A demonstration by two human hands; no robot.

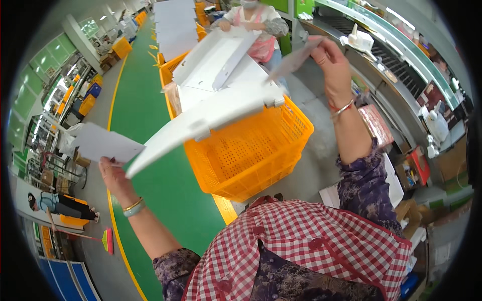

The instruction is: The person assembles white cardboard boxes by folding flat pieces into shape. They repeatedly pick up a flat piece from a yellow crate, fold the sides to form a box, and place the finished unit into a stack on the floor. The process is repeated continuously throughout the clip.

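Your left hand [111, 173] is raised out to your left, fingers closed around the lower corner of a long white flat cardboard sheet [201, 120], with a gold and a pale green bangle on the wrist just below it. From that grip the sheet runs up and to the right across the view, and a smaller flap of it sticks out to the left of your fingers. Your right hand [329, 57] is lifted high on the other side, pinching the far end of the same sheet between thumb and fingers, a red and silver bracelet at the wrist. Under the sheet, between your two hands, stands an orange plastic crate [251, 155] with perforated walls, and more white sheets [221, 60] rest stacked on top of it beyond your hold. Beyond the crate, a person in a pink apron [253, 25] has both hands on those sheets. To the right of your right arm runs a conveyor line [381, 55], and below your left hand lies the green floor [150, 100] with a yellow stripe.
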